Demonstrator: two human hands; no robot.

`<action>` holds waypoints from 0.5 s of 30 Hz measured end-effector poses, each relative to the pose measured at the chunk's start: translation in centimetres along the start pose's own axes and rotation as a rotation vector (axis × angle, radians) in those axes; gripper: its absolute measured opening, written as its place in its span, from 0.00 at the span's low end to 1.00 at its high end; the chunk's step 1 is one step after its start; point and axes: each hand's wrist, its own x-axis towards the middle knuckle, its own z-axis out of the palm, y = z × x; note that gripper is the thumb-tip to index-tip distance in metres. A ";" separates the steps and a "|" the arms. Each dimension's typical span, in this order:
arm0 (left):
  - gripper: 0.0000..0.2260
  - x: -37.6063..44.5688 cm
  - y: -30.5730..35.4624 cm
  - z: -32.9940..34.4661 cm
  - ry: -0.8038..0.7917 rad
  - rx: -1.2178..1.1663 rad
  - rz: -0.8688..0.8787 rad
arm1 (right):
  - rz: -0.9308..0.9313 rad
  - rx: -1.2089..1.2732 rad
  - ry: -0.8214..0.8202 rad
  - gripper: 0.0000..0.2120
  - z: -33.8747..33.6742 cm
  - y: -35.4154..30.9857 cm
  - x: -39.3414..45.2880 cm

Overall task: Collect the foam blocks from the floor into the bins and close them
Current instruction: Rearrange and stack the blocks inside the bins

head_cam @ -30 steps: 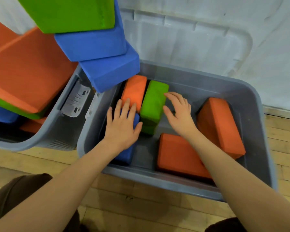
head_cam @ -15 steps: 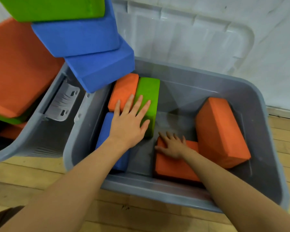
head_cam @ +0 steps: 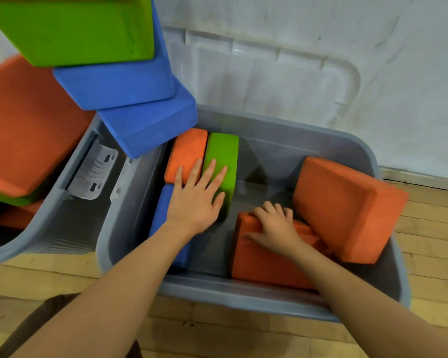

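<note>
Inside the grey plastic bin [head_cam: 269,125], the left hand's [head_cam: 194,200] straight fingers [head_cam: 212,174] pressed flat on an upright green foam block [head_cam: 224,156] and its small orange neighbour [head_cam: 186,153]. Right of it, the right hand [head_cam: 274,228] curled over the top edge of a nearer rectangular orange foam block [head_cam: 259,262].

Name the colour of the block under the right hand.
Orange block, gripped by the right hand; head view.
</note>
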 end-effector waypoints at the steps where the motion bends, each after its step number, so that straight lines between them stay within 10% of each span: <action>1: 0.25 0.0 0.0 0.0 -0.002 0.004 0.005 | -0.031 -0.028 0.001 0.32 -0.5 0.3 -0.4; 15: 0.25 -0.1 0.6 -0.4 -0.038 -0.014 0.010 | -0.145 -0.031 -0.139 0.41 -2.2 1.3 -2.3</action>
